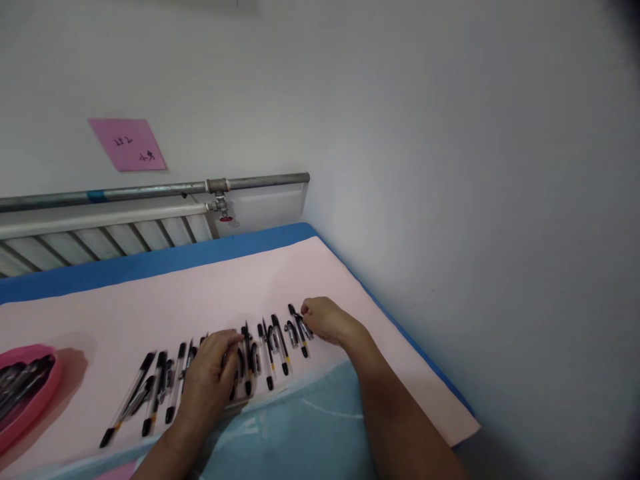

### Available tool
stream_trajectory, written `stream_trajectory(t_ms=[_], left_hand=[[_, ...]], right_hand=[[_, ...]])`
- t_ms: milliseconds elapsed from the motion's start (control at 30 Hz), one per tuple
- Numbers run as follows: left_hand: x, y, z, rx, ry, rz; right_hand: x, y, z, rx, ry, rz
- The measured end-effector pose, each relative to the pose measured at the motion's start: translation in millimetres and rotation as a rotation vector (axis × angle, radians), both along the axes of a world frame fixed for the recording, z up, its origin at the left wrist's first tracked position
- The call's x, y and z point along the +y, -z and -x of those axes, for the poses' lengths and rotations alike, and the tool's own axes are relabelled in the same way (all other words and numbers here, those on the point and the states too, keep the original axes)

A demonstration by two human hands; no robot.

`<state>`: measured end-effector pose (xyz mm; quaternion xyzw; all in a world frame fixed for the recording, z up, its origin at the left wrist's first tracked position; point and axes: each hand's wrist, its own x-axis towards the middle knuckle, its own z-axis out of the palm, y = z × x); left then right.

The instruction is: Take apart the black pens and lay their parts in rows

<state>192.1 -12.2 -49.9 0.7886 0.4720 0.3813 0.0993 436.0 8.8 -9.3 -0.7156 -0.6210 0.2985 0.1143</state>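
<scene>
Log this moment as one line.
Left hand: over row of pens | right hand: at row's right end | pink container: left edge, dark items inside

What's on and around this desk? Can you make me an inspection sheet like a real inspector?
Surface: pale pink sheet over a blue layer.
Main things: row of black-and-clear pens, with short pieces, probably caps, among them; pink container at the left holds more dark pen-like items.
Clutter: light blue fabric at the near edge, perhaps clothing.
Hands: left hand over mid-row, right hand at the row's right end; grip unclear for both.
Cables: nothing seen.
Surroundings: pale walls, pink note with writing, metal pipe, red-handled valve, radiator.
</scene>
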Motion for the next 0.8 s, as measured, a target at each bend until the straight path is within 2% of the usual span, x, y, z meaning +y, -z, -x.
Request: stream_trajectory(t_ms=[300, 533, 700, 800], left_hand=[[-0.5, -3.0, 1.3, -0.008, -0.033, -0.049], [-0.4, 0.0, 4.8, -0.056, -0.012, -0.050], [-1.5, 8.2, 5.5, -0.153, -0.034, 0.044], [-2.7, 13.2, 3.3, -0.226, -0.062, 0.109]], right_hand=[[4.4, 5.3, -8.5, 0.041, 0.077, 0.000], [3.2, 9.6, -1.0, 0.097, 0.109, 0.017], [0.6, -5.2, -2.0, 0.066, 0.143, -0.032], [-0.9, -15.4, -1.2, 0.053, 0.099, -0.101]])
